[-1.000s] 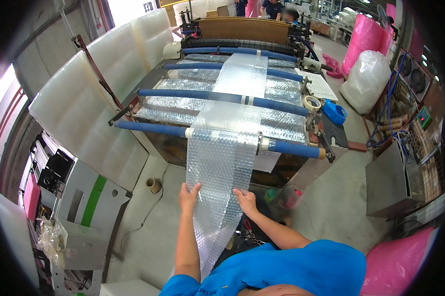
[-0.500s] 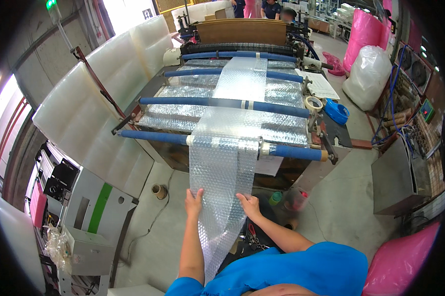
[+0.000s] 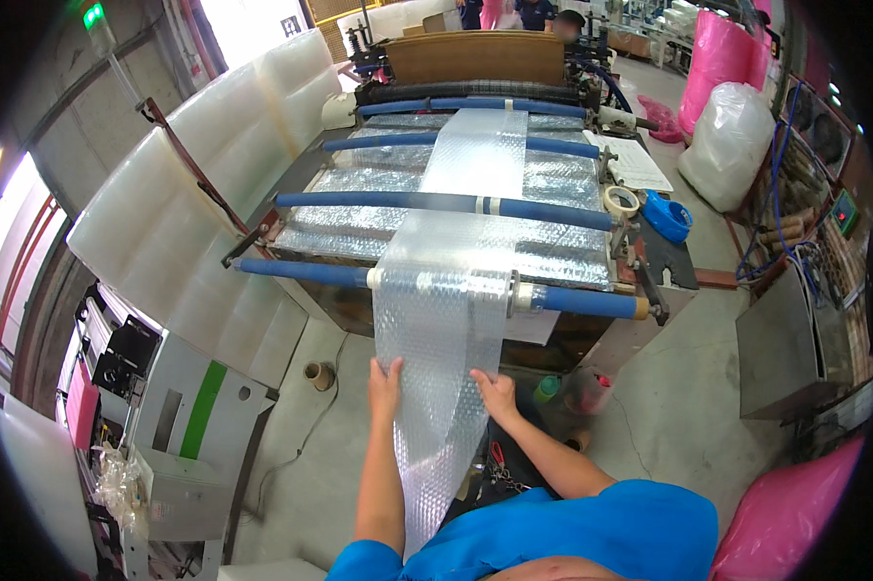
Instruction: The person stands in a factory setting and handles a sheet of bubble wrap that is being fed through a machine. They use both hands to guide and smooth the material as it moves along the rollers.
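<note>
A strip of bubble wrap [image 3: 443,387] hangs from the machine down toward the person's blue shirt [image 3: 591,537], and both hands are on it just below the nearest roller. The left hand [image 3: 386,380] lies flat against the strip's left edge with fingers spread and pointing up; the right hand [image 3: 495,391] rests on the right edge the same way, palm down, not pinching or gripping. To guide the sheet well, it looks best to keep both palms level with each other and press evenly, so the strip runs straight and does not skew or wrinkle toward one side; fingers are probably safest kept clear of the front blue roller [image 3: 436,287], which the wrap passes over. Farther on, the strip lies across a second blue roller [image 3: 446,201] and a third, over a wider bed of bubble wrap on the machine [image 3: 562,242]. A roll of tape [image 3: 621,200] and a blue holder [image 3: 669,215] sit at the machine's right edge, pink bags [image 3: 717,48] beyond.
</note>
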Available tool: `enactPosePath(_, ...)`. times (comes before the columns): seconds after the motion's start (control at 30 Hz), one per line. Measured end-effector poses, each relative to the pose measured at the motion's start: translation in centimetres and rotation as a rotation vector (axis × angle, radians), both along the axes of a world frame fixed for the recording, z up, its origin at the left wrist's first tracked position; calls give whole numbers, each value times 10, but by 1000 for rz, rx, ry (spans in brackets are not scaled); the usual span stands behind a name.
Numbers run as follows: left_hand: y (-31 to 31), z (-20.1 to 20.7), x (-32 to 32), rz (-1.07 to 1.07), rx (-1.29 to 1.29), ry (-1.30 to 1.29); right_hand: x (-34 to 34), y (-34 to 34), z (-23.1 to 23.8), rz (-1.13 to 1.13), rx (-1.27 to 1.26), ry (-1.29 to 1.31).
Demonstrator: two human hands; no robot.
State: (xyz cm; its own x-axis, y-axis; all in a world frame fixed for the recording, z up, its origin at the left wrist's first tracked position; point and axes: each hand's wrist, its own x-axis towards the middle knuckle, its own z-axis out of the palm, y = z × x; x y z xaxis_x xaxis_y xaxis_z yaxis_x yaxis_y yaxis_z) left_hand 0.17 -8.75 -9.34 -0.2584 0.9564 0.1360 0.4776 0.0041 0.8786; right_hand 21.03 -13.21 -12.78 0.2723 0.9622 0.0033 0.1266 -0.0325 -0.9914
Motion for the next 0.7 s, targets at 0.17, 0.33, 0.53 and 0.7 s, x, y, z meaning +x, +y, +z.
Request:
enactPosePath(0.17,53,22,7,-26,108,-25,12,49,33,-52,121,-64)
enactPosePath(0.33,78,67,19,62,51,-20,12,59,60,-147,135,-26)
enactPosePath(0.53,49,37,4,143,-52,60,-11,20,35,-73,63,123)
enactPosePath(0.7,-24,32,-1,228,-108,-7,-18,-29,5,42,-140,19)
